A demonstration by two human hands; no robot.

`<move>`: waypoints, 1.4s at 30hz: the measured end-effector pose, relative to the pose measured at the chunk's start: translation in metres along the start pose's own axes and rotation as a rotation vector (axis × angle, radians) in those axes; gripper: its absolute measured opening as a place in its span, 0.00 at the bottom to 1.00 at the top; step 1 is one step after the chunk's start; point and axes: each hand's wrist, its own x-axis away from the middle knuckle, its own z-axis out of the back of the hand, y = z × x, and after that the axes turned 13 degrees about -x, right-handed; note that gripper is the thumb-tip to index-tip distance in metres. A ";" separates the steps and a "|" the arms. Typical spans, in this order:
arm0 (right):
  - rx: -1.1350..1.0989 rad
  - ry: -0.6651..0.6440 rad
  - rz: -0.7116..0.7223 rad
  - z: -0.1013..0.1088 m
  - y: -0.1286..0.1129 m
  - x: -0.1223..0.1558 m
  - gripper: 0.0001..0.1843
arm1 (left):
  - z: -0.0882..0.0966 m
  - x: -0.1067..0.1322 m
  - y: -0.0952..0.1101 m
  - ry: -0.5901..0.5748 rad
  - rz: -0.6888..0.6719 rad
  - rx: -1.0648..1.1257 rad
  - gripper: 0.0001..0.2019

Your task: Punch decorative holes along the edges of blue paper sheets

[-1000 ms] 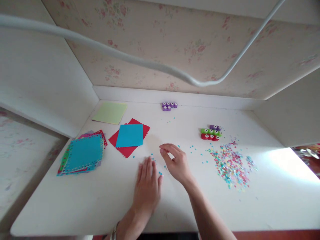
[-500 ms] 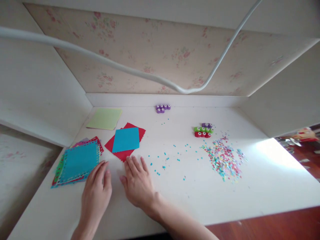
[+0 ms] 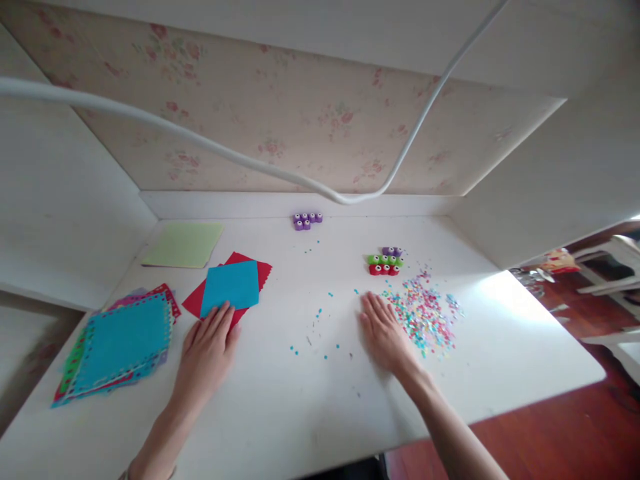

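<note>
My left hand (image 3: 210,343) lies with its fingers stretched over the near edge of a blue paper sheet (image 3: 230,285) and the red paper sheets (image 3: 197,298) under it. My right hand (image 3: 385,333) rests flat on the desk, its fingers at the left edge of a heap of coloured paper bits (image 3: 427,310). Neither hand grips anything. Left of my left hand is a stack of coloured sheets with punched edges, a blue punched sheet (image 3: 123,340) on top.
Behind the paper bits stand rows of red (image 3: 384,270), green (image 3: 385,260) and purple craft punches (image 3: 391,251). More purple punches (image 3: 303,221) are by the back wall. Pale green sheets (image 3: 184,245) lie at the back left. A white cable (image 3: 270,167) hangs in front.
My right hand has swept right across the desk to the heap, and several loose blue bits have shifted. My left hand has moved onto the blue and red sheets. The view has turned right.
</note>
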 end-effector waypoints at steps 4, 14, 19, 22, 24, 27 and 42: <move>-0.063 0.057 0.008 0.028 0.022 0.003 0.32 | 0.001 -0.001 0.002 0.012 0.020 -0.006 0.24; -0.811 -0.381 0.284 -0.044 -0.194 0.030 0.25 | 0.007 -0.003 0.003 0.009 0.075 0.053 0.22; -0.887 -0.294 0.056 -0.038 -0.140 0.007 0.27 | 0.001 -0.002 -0.002 0.019 0.056 0.046 0.25; -0.861 -0.038 -0.146 -0.009 -0.063 -0.010 0.30 | -0.001 -0.003 -0.002 0.012 0.055 0.037 0.26; -0.818 0.148 -0.226 0.012 -0.023 -0.018 0.31 | 0.001 -0.004 0.000 0.014 0.052 0.036 0.26; -0.753 0.271 -0.217 0.031 -0.006 -0.020 0.29 | 0.004 -0.004 0.002 0.012 0.058 0.031 0.26; -0.943 -0.171 -0.171 0.019 -0.045 0.060 0.23 | 0.000 -0.005 -0.001 -0.012 0.047 0.051 0.26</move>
